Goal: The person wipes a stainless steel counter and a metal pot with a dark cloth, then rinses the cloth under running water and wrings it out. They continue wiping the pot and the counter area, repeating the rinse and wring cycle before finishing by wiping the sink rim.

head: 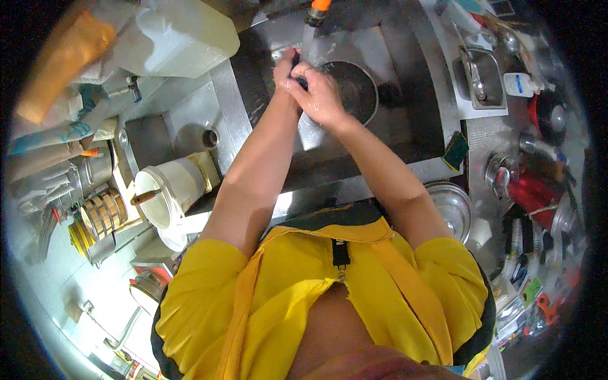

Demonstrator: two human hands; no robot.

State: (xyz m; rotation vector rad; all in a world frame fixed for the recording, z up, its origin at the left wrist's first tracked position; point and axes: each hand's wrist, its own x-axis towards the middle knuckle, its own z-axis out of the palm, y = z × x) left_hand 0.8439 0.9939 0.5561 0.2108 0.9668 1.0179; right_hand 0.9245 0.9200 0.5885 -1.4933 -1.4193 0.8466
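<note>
My left hand point(283, 78) and my right hand point(319, 92) are close together and wet, over a stainless steel sink point(408, 137). Between them shows a small dark object point(301, 82), mostly covered by the fingers; its kind cannot be told. Both hands close around it. Just beyond them, water falls from a faucet spout point(315, 18) with an orange upper part. A large circular rim point(377, 92) lies in the sink beside my right hand. Below my wrists is a bright patch that may be metal or a reflection.
A large translucent plastic jug point(190, 42) stands at the far left. Nearer are a white bucket point(180, 185) with a brown-handled tool and a smaller sink with a drain hole point(210, 138). On the right edge rest a scouring sponge point(456, 151), metal lid point(449, 209) and white bottle point(518, 84).
</note>
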